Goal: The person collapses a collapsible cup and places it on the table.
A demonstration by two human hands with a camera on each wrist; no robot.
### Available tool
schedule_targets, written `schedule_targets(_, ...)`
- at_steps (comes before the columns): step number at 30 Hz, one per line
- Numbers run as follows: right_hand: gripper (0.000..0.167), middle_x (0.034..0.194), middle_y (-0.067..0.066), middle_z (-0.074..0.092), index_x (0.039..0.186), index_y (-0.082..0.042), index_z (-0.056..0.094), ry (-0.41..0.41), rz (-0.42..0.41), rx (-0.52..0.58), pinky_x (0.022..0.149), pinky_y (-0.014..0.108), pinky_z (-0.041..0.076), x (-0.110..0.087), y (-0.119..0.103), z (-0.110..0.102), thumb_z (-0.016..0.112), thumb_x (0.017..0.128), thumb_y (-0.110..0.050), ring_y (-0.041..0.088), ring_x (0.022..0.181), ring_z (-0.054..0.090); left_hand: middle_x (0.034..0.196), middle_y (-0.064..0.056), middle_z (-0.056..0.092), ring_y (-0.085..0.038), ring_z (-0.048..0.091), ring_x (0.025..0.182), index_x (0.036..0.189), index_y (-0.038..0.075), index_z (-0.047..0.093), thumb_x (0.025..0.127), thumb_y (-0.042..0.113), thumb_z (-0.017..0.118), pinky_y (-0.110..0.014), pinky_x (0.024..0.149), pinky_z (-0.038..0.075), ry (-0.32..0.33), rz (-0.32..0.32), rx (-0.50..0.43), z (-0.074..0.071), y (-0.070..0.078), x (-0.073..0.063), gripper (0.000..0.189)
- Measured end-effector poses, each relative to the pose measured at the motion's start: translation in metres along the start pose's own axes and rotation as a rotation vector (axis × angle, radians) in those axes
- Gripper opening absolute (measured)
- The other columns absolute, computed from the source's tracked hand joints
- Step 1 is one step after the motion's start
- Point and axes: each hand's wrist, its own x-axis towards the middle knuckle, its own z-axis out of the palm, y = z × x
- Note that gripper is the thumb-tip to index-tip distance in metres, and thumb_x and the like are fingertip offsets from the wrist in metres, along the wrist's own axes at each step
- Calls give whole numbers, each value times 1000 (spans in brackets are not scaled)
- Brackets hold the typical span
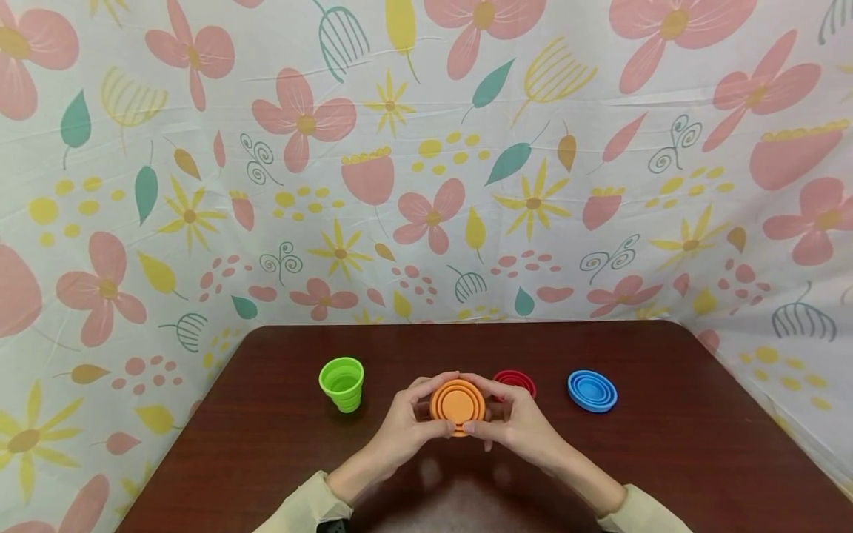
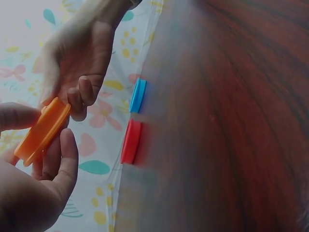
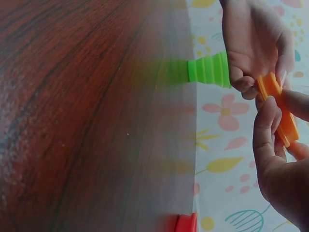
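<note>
An orange collapsible cup (image 1: pixel 458 404), folded flat into rings, is held up above the table between both hands. My left hand (image 1: pixel 408 418) grips its left side, thumb on the near rim and fingers round the far edge. On the other side my right hand (image 1: pixel 523 426) pinches it the same way, the two thumbs almost meeting at the bottom. Edge-on in the left wrist view, the orange cup (image 2: pixel 42 131) is a thin disc. A red collapsed cup (image 1: pixel 515 382) lies behind the right hand, partly hidden by it.
A green cup (image 1: pixel 343 385) stands expanded on the dark wooden table (image 1: pixel 280 444), left of the hands. To the right a blue collapsed cup (image 1: pixel 592 391) lies flat. Behind the table's far edge hangs a floral cloth (image 1: pixel 426 289).
</note>
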Motion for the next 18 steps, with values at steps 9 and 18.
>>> schedule_targets(9, 66, 129, 24, 62, 154, -3, 52, -1, 6, 11, 63, 43, 64, 0, 2, -2, 80, 93, -5, 47, 78, 67, 129, -13, 57, -29, 64, 109, 151, 14, 60, 88, -2, 79, -31, 88, 58, -11, -4, 21, -3, 2, 0, 68)
schedule_targets(18, 66, 126, 25, 59, 153, -3, 53, -8, -37, 15, 66, 45, 64, -1, 3, -2, 80, 92, -2, 40, 79, 69, 130, -15, 56, -30, 66, 107, 152, 13, 58, 89, -4, 79, -32, 86, 60, -19, -2, -1, -5, 3, -1, 69)
